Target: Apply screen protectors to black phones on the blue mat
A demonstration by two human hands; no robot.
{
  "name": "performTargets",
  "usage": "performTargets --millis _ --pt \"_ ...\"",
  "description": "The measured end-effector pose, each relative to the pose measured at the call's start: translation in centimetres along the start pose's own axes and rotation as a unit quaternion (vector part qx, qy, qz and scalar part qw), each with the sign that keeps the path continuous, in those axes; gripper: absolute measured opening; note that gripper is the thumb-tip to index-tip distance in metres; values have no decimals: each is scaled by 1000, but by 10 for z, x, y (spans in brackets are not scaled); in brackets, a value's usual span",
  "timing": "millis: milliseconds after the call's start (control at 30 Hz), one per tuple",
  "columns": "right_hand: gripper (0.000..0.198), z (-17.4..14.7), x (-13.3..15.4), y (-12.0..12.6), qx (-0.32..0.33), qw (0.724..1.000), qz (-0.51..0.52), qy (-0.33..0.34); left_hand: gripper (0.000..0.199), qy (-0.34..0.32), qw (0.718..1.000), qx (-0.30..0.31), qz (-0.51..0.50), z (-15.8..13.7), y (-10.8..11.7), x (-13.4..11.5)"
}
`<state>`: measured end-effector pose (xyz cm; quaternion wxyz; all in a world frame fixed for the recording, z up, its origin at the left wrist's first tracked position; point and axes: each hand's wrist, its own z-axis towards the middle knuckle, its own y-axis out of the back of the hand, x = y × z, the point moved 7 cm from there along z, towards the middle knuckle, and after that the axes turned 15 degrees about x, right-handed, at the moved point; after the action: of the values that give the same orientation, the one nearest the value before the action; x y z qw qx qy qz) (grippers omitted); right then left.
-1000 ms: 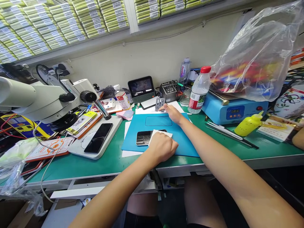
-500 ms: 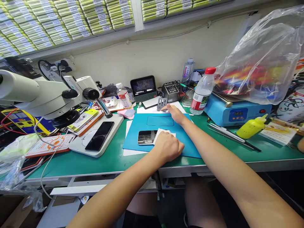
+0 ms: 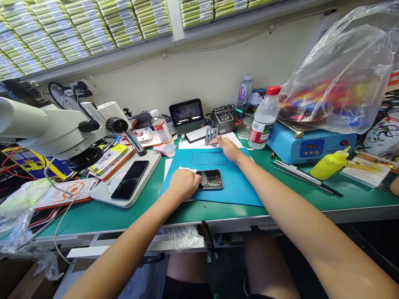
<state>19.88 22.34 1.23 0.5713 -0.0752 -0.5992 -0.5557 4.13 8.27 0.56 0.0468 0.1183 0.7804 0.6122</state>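
My left hand (image 3: pixel 184 185) is closed in a fist over a folded white wipe (image 3: pixel 188 170), whose edge shows above the knuckles. It presses at the left end of a phone (image 3: pixel 212 180) lying screen up on a blue mat (image 3: pixel 240 187); that end is hidden under the hand. My right hand (image 3: pixel 227 148) rests at the mat's upper right with fingers stretched to the left, seemingly holding nothing. Beside it, a clear sheet with a dark outline (image 3: pixel 209 158) lies flat on the mat. Just beyond the fingertips stands a grey slotted piece (image 3: pixel 211 135).
A microscope (image 3: pixel 62 128) stands at the left, with a dark phone (image 3: pixel 130 179) on its base. At the right are a red-capped bottle (image 3: pixel 264 120), tweezers (image 3: pixel 302 174), a yellow squeeze bottle (image 3: pixel 328 165) and a blue device (image 3: pixel 311 143) under a plastic bag.
My left hand has slid with the wipe from the phone's right end to its left end, uncovering the right part of the screen. My right hand has stayed in place.
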Motion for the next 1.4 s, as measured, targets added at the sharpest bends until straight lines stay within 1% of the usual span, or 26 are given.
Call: performTargets --millis 100,233,333,433,500,567,633,733,833,933,1033,1200,1300,1400 --pt "89 1 0 0 -1 1000 0 -1 45 -1 1000 -3 -2 9 3 -12" --pt "88 2 -2 0 -3 1000 5 -5 39 -48 999 -5 -7 25 10 -48" --pt "87 3 -5 0 -5 1000 10 -7 41 -73 997 -13 -16 34 16 -74" --pt "86 3 -9 -1 -3 1000 20 -14 43 -82 996 -18 -24 37 19 -87" --pt "85 3 -11 -1 -2 999 27 -20 42 -91 995 -18 -24 36 18 -86" --pt "84 3 -12 -1 -1 999 31 -20 41 -93 995 -14 -20 33 16 -77" --pt "84 3 -11 -2 0 999 31 -21 38 -86 996 -6 -13 29 13 -61" --pt "85 2 -9 -2 1 1000 24 -20 35 -62 998 6 1 20 7 -30" --pt "87 1 -5 -1 1 1000 14 -19 39 -21 1000 12 12 8 0 0" --pt "90 -1 -1 0 2 1000 0 -17 45 13 1000 6 16 -6 -4 17" --pt "92 -1 3 1 0 1000 -9 -9 47 22 1000 -6 19 -19 -5 16" --pt "94 -1 6 0 4 1000 -16 -1 46 11 1000 -16 20 -30 -7 1" --pt "95 0 4 0 7 1000 -14 -4 45 -7 1000 -12 16 -28 -8 -13" --pt "97 3 1 -2 14 1000 -4 -1 46 -36 999 -10 7 -21 -8 -36"
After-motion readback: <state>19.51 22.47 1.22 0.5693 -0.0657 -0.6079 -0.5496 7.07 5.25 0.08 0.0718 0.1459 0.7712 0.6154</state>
